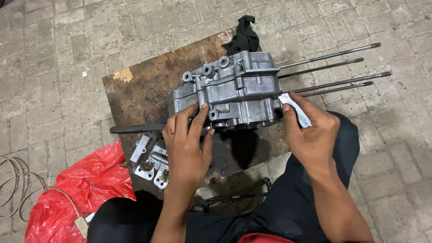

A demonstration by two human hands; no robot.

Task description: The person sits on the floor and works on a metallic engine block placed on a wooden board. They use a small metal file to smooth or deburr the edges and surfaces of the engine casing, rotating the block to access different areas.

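Dark trousers (pixel 310 193) over the person's bent legs fill the bottom of the view, cut off by the lower edge along with a sliver of red cloth. Beneath everything lies the grey brick-paved ground (pixel 54 58), its joints worn and dusty. On it rests the stained, rust-brown wooden board (pixel 144 90), scuffed pale at one corner and dark with oil.

At the board's middle stands the cast grey-aluminium engine crankcase (pixel 234 87), ribbed and bossed, with round bolt holes along its top edge. Four long thin steel studs (pixel 333 72) run from its right side out past the board. Its underside is in shadow and hard to make out.

A crumpled glossy red plastic bag (pixel 76 189) lies at lower left, with pale looped cable (pixel 18 180) beside it, partly cut off by the frame.

The left hand (pixel 186 144) presses spread fingers flat against the crankcase's near face, gripping nothing. The right hand (pixel 312 132) pinches a small white scrap (pixel 294 108), paper or cloth, against the case's right end.

A black crumpled rag (pixel 245 36) sits behind the case. A dark flat metal bar (pixel 137 128) pokes out leftward, its inner end hidden by the left hand. Small bright metal brackets (pixel 150 164) lie jumbled below it, partly covered by the wrist.
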